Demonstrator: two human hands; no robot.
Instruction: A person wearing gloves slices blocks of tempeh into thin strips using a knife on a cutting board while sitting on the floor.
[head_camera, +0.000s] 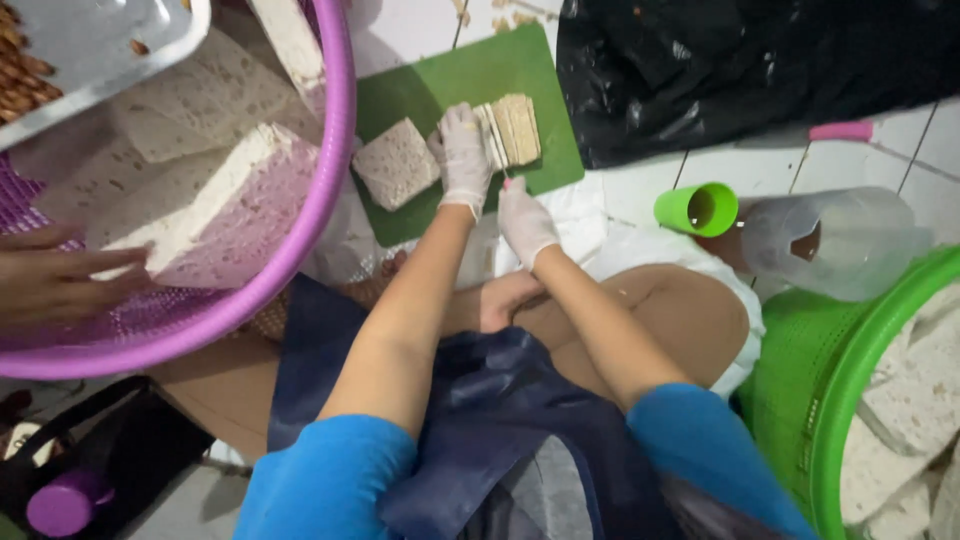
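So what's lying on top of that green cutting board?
On the green cutting board lie a pale speckled block and a row of cut slices. The gloved left hand covers part of the slices.

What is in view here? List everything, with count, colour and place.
cutting board: one, green, on the floor ahead
uncut block: one, whitish, on the board's left part
sliced block: one, pale, on the board under the left hand
basket with big blocks: one, purple, at left
metal tray: one, grey, top left
plastic bag: one, black, top right
cup: one, green, at right, on its side
clear jug: one, beside the cup
green basket: one, lower right, holding pale pieces
another person's hand: one, at the purple basket
left hand: white glove, on the slices
right hand: white glove, holding something pink, partly hidden
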